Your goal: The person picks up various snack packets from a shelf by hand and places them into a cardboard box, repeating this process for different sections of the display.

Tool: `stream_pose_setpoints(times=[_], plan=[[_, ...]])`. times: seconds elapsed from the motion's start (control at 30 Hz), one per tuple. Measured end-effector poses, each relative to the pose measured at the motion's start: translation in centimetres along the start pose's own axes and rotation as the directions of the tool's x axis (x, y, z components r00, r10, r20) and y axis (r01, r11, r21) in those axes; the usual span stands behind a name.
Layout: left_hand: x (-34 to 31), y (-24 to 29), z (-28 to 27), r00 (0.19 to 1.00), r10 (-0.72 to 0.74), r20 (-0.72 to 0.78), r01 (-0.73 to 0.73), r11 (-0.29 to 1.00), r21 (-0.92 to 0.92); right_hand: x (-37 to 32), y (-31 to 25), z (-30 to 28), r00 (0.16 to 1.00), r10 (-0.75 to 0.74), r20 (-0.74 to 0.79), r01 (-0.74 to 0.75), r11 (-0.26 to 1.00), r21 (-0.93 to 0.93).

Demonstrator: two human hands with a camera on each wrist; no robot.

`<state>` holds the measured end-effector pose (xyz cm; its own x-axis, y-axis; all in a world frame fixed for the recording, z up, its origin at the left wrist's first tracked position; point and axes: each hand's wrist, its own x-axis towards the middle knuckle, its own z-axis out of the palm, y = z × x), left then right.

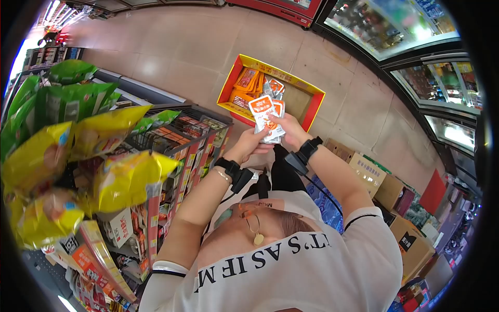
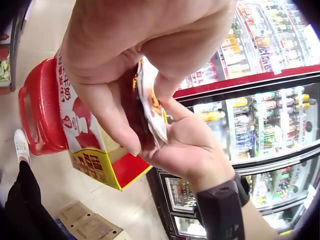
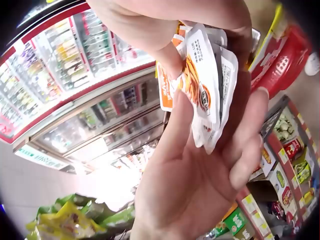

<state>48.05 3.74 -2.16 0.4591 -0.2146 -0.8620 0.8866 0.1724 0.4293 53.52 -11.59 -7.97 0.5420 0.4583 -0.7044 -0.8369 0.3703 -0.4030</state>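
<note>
A stack of flat, glossy white-and-orange packets (image 1: pixel 265 115) is held between both hands, at the near side of the box. At least three packets can be told apart by their edges; the full count is hidden by overlap and fingers. The left hand (image 1: pixel 253 144) is curled narrowly round the lower part, its thumb laid on the front packet. The right hand (image 1: pixel 292 131) is closed on the other side, its thumb also pressed to the printed face; its remaining fingers are partly hidden in the head view. One black band is worn on each wrist, two in all.

One open rectangular yellow-and-red cardboard box (image 1: pixel 315 110) is placed beyond the hands. Orange packets (image 1: pixel 247 79) are piled at its left end, with silver-and-orange packets (image 1: pixel 276 86) beside them; neither group can be counted exactly. A red plastic item (image 2: pixel 42 107) is partly covered by the box.

To the left, four yellow bags (image 1: pixel 132 182) and several green bags (image 1: pixel 78 101) are displayed, cut off by the dark rim. Glass-fronted refrigerators (image 1: pixel 390 26) are seen at upper right, their contents blurred.
</note>
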Motion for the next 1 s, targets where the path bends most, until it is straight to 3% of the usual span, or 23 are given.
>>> stream_pose_setpoints(times=[0.1, 0.23, 0.3, 0.37, 0.43, 0.5, 0.57, 0.63, 0.67, 0.7, 0.83, 0.9, 0.93, 1.0], plan=[[1.8, -1.2, -1.9, 1.0, 0.004, -0.019, -0.005, 0.999, -0.032, 6.0, 0.4, -4.3, 0.983, 0.089, -0.163, -0.074, 0.992, 0.1], [0.3, -2.1, -3.7, 0.995, 0.012, -0.098, -0.018, 0.998, -0.06, 13.1, 0.3, -8.0, 0.871, -0.082, -0.485, 0.042, 0.995, -0.093], [-0.6, -3.3, -4.9, 0.982, 0.007, -0.189, -0.019, 0.998, -0.061, 15.2, 0.1, -7.8, 0.854, -0.095, -0.511, 0.061, 0.995, -0.083], [-1.8, -4.3, -5.8, 0.975, -0.004, -0.221, -0.011, 0.998, -0.064, 17.5, 0.4, -7.9, 0.781, -0.151, -0.605, 0.025, 0.977, -0.212], [-2.5, -5.3, -6.6, 0.969, -0.011, -0.247, -0.006, 0.998, -0.067, 20.4, 1.8, -9.0, 0.79, -0.208, -0.576, 0.075, 0.966, -0.246], [-3.0, -6.4, -7.3, 0.96, -0.059, -0.272, 0.032, 0.994, -0.103, 21.9, 2.6, -9.2, 0.731, -0.339, -0.593, 0.184, 0.934, -0.306], [-3.3, -6.9, -7.5, 0.959, -0.087, -0.268, 0.042, 0.985, -0.168, 22.1, 2.5, -8.5, 0.726, -0.297, -0.62, 0.125, 0.944, -0.305], [-3.7, -7.1, -7.4, 0.951, -0.079, -0.298, 0.003, 0.969, -0.246, 23.4, 3.2, -8.8, 0.673, -0.345, -0.654, 0.029, 0.896, -0.443], [-3.8, -7.0, -7.4, 0.951, -0.078, -0.299, 0.002, 0.969, -0.248, 23.8, 3.2, -9.1, 0.665, -0.365, -0.652, -0.122, 0.808, -0.577], [-3.9, -6.9, -7.3, 0.952, -0.067, -0.298, -0.012, 0.967, -0.254, 24.1, 3.3, -9.4, 0.667, -0.365, -0.65, -0.122, 0.807, -0.578], [-4.7, -6.6, -6.8, 0.959, -0.043, -0.281, -0.043, 0.955, -0.292, 23.5, 2.8, -9.6, 0.745, -0.301, -0.595, -0.147, 0.796, -0.587], [-5.2, -6.7, -6.8, 0.963, -0.012, -0.269, -0.075, 0.948, -0.31, 22.5, 2.3, -9.4, 0.822, -0.204, -0.533, -0.32, 0.608, -0.726], [-5.5, -6.7, -6.9, 0.966, 0.009, -0.257, -0.097, 0.938, -0.332, 21.7, 2.1, -9.4, 0.864, -0.219, -0.454, -0.31, 0.479, -0.821], [-6.5, -6.6, -7.0, 0.965, 0.045, -0.258, -0.132, 0.935, -0.328, 20.5, 2.2, -9.7, 0.863, -0.295, -0.41, -0.24, 0.475, -0.847]])
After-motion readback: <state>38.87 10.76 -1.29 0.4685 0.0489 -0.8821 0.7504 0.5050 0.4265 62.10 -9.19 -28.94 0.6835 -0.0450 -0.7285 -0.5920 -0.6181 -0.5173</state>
